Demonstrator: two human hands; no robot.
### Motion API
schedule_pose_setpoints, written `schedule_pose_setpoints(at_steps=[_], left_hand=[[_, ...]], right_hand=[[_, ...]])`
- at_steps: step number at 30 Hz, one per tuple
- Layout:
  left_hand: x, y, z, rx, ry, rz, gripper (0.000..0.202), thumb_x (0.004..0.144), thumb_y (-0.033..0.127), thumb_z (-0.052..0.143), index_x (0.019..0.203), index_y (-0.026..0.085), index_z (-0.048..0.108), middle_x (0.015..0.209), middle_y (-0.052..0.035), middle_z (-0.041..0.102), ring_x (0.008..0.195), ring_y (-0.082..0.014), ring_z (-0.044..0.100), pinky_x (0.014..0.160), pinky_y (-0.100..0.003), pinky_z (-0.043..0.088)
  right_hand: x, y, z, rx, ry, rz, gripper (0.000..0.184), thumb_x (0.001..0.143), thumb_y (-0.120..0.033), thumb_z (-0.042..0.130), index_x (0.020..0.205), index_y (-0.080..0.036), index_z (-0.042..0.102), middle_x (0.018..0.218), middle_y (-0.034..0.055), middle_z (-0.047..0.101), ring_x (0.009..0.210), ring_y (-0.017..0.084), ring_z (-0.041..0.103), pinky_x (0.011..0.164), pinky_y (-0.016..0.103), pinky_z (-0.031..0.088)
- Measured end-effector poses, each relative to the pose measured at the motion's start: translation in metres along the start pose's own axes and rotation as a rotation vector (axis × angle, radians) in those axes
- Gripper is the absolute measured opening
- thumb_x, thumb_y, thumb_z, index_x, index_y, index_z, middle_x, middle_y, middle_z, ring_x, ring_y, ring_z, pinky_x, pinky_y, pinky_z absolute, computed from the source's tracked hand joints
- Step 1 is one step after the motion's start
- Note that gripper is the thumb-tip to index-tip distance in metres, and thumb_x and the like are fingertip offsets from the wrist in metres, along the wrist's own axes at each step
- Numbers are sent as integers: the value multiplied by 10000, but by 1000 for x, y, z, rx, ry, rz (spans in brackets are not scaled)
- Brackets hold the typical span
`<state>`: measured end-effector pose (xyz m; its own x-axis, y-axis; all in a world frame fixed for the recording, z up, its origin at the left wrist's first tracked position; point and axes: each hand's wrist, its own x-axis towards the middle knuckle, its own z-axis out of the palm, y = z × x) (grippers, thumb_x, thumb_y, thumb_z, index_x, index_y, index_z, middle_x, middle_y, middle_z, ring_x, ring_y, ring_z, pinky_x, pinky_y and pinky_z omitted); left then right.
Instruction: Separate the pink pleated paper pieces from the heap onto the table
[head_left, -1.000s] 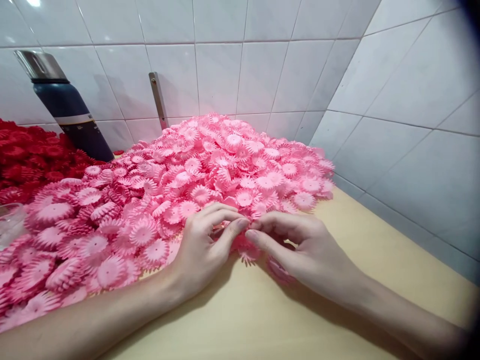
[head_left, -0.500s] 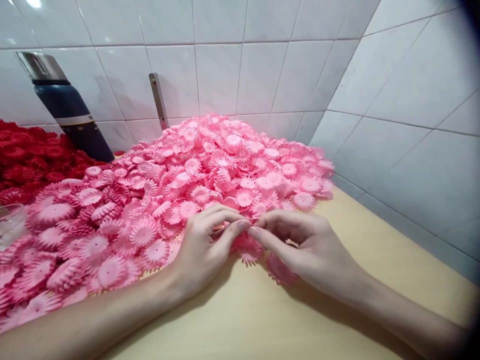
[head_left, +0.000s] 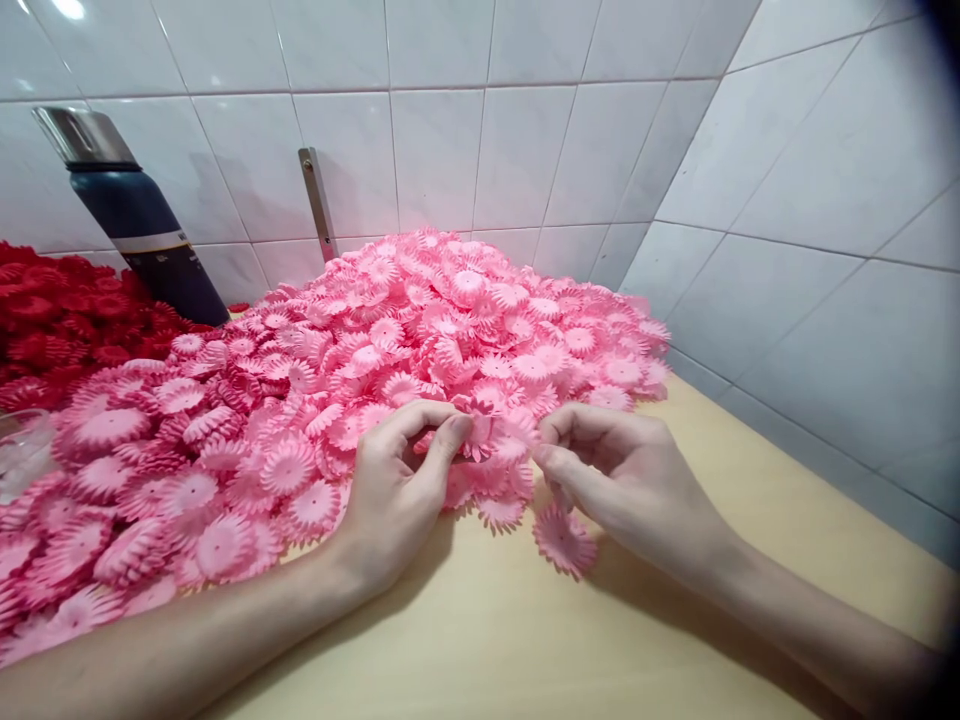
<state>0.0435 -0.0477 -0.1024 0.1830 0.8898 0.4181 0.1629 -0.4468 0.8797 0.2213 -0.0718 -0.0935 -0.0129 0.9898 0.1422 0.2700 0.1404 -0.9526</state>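
My left hand (head_left: 401,490) pinches a pink fringed flower disc (head_left: 481,436) between thumb and fingertips, just in front of the heap. My right hand (head_left: 626,480) is closed in a pinch to its right. A blurred pale pink strip runs from the disc toward the right fingertips; whether those fingers hold it is hard to make out. Under my right hand a single pink disc (head_left: 564,540) lies on the table. Behind both hands rises a large heap of similar pink discs (head_left: 390,335).
Red discs (head_left: 75,310) are piled at the far left. A dark blue bottle (head_left: 161,235) with a steel cap stands by the tiled wall (head_left: 442,140). A metal strip (head_left: 316,203) is fixed to the wall. Clear plastic (head_left: 22,455) sits at the left edge of the wooden table (head_left: 480,620).
My hands have moved apart from fingertips touching. The right hand has shifted slightly right, and a pink disc now shows at my left fingertips.
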Motion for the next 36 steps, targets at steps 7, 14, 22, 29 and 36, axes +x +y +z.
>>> schedule_pose_setpoints(at_steps=[7,14,22,29,36], left_hand=[[-3,2,2,130,-21,229,93,844,139,612,791,155,686,839,-53,683,789,-147,633,668,-238,505],[-4,0,2,156,-62,258,93,844,124,606,836,145,696,862,-61,682,805,-141,636,689,-229,519],[-2,3,2,56,-34,68,165,883,218,566,759,148,649,773,-33,654,722,-134,598,644,-231,476],[3,-3,0,80,35,39,181,881,252,574,756,152,657,768,-33,653,734,-144,583,674,-252,463],[-2,4,0,127,-113,203,206,898,169,526,846,137,723,929,-83,680,879,-161,634,770,-259,509]], right_hand=[[8,6,-9,-96,7,-83,150,775,-244,629,660,-184,554,556,-14,556,473,116,523,445,235,424],[0,-4,-1,-121,-39,-106,261,712,-395,748,673,-191,590,547,-17,564,455,112,502,415,235,389],[-5,-8,0,328,-258,135,271,798,-331,674,642,-217,484,378,-54,548,303,129,492,333,234,398],[1,-8,-13,197,-106,-30,208,804,-352,669,709,-202,559,521,-31,577,393,108,528,387,226,399],[-1,-10,-3,-28,-3,-56,300,713,-439,747,684,-189,585,537,-36,518,420,83,449,382,216,349]])
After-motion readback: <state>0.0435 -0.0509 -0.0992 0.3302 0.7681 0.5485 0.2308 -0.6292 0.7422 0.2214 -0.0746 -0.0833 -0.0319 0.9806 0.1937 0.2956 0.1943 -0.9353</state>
